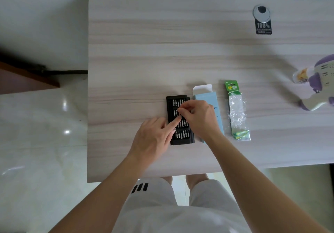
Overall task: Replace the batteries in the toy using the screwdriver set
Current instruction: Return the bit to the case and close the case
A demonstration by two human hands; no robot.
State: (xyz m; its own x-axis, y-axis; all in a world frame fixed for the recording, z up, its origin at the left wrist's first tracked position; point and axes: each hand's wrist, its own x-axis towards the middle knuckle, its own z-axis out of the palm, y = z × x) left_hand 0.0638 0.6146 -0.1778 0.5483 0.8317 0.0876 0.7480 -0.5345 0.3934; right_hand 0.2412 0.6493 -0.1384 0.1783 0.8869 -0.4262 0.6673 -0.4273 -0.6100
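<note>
Screwdriver set: flat black rectangular tray w/ rows of small silver bits standing in slots, lying on the desk near its front-centre. Matte plastic look.

Left hand rests at the tray's left edge, index finger stretched out onto the bit rows, other fingers loosely curled; not gripping anything. Right hand sits over the tray's upper right, thumb and fingertips pinched together at a bit in the 2nd row; can't tell if the bit is actually lifted free.

Just right of the tray, partly under the right hand: pale blue cardboard box, white flap open at the far end. Further right, apart from it: battery pack, long crinkly clear plastic w/ green card header, green cells bunched at the near end.

Toy at the desk's far right edge, smooth cream and purple plastic, rounded shape, partly cut off by the frame. Well apart from the tray.

Desk is pale wood-grain laminate, straight edges. Round silver cable grommet w/ a black sticker at back right. Lots of bare surface behind and left of the tray; left edge drops to a glossy white floor.
</note>
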